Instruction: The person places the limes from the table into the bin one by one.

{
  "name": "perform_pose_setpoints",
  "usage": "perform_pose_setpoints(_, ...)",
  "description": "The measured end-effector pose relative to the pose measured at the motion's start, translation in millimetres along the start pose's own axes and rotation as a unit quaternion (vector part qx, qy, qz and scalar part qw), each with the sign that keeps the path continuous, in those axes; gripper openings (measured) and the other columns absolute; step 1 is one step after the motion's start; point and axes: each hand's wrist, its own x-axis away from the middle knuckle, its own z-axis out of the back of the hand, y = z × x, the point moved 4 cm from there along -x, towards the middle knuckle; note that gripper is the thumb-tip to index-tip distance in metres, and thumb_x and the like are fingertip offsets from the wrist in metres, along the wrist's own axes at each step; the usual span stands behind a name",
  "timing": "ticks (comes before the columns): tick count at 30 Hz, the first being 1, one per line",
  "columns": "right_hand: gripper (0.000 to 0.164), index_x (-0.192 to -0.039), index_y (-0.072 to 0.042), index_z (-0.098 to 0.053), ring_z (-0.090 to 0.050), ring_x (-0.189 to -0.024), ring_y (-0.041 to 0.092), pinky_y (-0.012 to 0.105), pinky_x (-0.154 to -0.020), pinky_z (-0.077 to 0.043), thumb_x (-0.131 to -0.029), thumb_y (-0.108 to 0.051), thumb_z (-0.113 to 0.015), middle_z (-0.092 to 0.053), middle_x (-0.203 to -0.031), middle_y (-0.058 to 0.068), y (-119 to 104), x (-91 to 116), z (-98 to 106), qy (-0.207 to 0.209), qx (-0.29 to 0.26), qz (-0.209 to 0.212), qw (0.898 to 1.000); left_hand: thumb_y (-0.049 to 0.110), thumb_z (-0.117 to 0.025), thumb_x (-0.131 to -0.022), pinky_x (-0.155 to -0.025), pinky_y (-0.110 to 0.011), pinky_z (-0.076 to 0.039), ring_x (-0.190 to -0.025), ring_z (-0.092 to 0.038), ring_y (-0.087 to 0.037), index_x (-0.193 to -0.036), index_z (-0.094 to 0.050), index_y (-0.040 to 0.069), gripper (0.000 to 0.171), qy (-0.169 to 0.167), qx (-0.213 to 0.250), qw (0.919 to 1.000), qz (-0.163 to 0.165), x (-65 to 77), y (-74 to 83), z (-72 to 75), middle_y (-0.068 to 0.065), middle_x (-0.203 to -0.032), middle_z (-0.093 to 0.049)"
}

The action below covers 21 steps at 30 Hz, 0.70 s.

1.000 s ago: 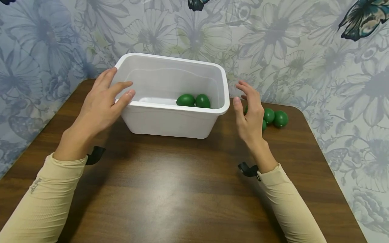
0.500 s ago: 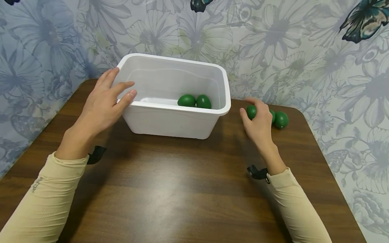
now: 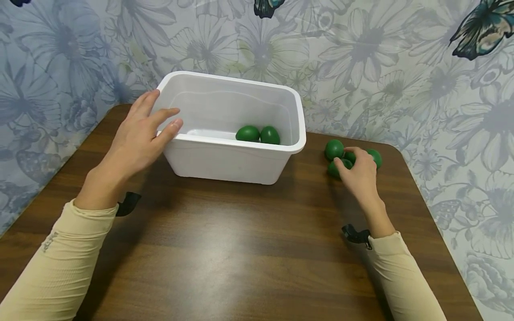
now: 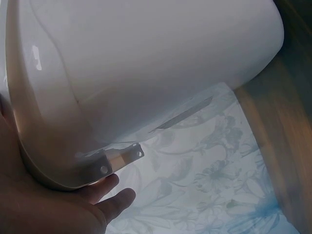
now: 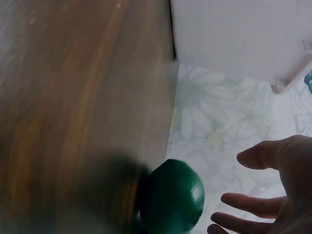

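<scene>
A white plastic bin (image 3: pixel 225 161) stands at the back of the table, with two green egg-shaped objects (image 3: pixel 247 133) lying inside it. My left hand (image 3: pixel 134 138) rests on the bin's left end, fingers spread and loosely bent; the left wrist view has that hand (image 4: pixel 53 207) at the rim. To the right of the bin lies a cluster of several more smooth green egg-shaped objects (image 3: pixel 334 150). Above the cluster hovers my right hand (image 3: pixel 361 176), partly covering it. In the right wrist view, its fingers (image 5: pixel 258 204) are parted with nothing between them, beside one green object (image 5: pixel 173 197).
The brown wooden table (image 3: pixel 209 240) has rounded back corners. Flower-patterned wallpaper (image 3: pixel 385 67) rises directly behind it. A black strap (image 3: pixel 355 235) is on the right wrist and another black strap (image 3: pixel 127 204) on the left.
My right hand has moved right and downward, from beside the bin to over the green objects, uncovering those at the cluster's left. My left hand keeps its place on the bin.
</scene>
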Motion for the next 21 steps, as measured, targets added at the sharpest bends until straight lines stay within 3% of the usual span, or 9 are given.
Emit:
perform_pose_setpoints(6, 0.044, -0.131, 0.007, -0.066, -0.057, -0.117, 0.053, 0.068, -0.101, -0.042, -0.101, -0.025, -0.067, -0.066, -0.127, 0.033, 14, 5, 1, -0.023, 0.018, -0.014, 0.999, 0.053, -0.044, -0.109, -0.123, -0.071, -0.021, -0.163, -0.013, -0.038, -0.146, -0.062, 0.007, 0.062, -0.001, -0.003, 1.0000, 0.001, -0.2, 0.5, -0.3, -0.020, -0.174, -0.023)
perform_pose_setpoints(13, 0.039, -0.129, 0.006, -0.068, -0.062, -0.114, 0.049, 0.067, -0.099, -0.046, -0.096, -0.014, -0.073, -0.069, -0.123, 0.030, 16, 8, 1, -0.033, 0.036, 0.018, 0.999, 0.054, -0.043, -0.109, -0.122, -0.071, -0.021, -0.163, -0.013, -0.039, -0.147, -0.062, 0.008, 0.062, -0.003, -0.007, 1.0000, 0.004, -0.6, 1.0, 1.4, -0.020, -0.174, -0.022)
perform_pose_setpoints(21, 0.041, -0.122, 0.006, -0.072, -0.068, -0.108, 0.048, 0.067, -0.095, -0.048, -0.090, -0.015, -0.084, -0.074, -0.115, 0.030, 10, 7, 5, -0.064, 0.066, 0.045, 0.995, 0.054, -0.044, -0.109, -0.121, -0.073, -0.023, -0.163, -0.014, -0.039, -0.146, -0.062, 0.007, 0.062, 0.001, -0.004, 1.0000, -0.002, 0.9, 0.5, 0.5, -0.021, -0.173, -0.023)
